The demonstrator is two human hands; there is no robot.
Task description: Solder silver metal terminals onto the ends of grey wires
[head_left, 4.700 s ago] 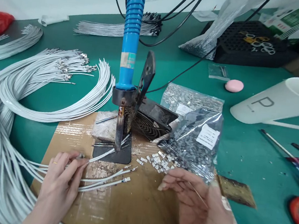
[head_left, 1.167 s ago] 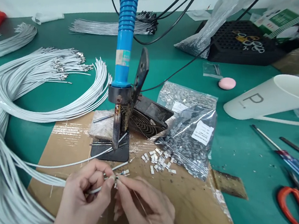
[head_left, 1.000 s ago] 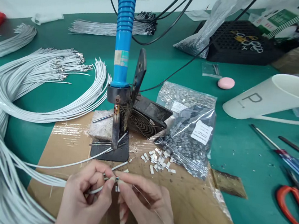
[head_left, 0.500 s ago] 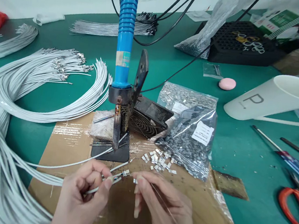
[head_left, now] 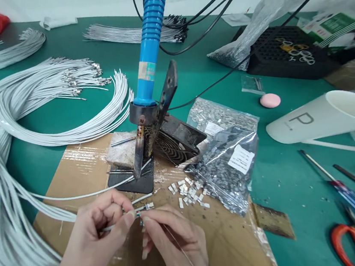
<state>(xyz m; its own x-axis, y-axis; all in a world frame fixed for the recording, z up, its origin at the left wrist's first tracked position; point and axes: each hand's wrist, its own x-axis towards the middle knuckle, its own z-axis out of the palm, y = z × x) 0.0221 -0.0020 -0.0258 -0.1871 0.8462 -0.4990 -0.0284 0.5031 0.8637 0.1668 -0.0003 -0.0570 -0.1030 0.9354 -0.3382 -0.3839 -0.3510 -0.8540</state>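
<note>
Thin white wire (head_left: 110, 226): round-jacketed, flexible. Free end pinched between thumb and forefinger of left hand (head_left: 96, 237), near centre of scene; tip pointing right and slightly far.

Small silver terminal (head_left: 141, 221): tiny folded-metal piece, pinched at fingertips of right hand (head_left: 172, 249), touching or just beside the wire tip; exact seating not discernible.

Fine bare strand (head_left: 186, 257): straight, hair-thin, lying across the right hand, slanting near and right.

Fitted wires (head_left: 147, 206): white, metal-tipped, lying just beyond the fingertips, ends pointing right.
</note>
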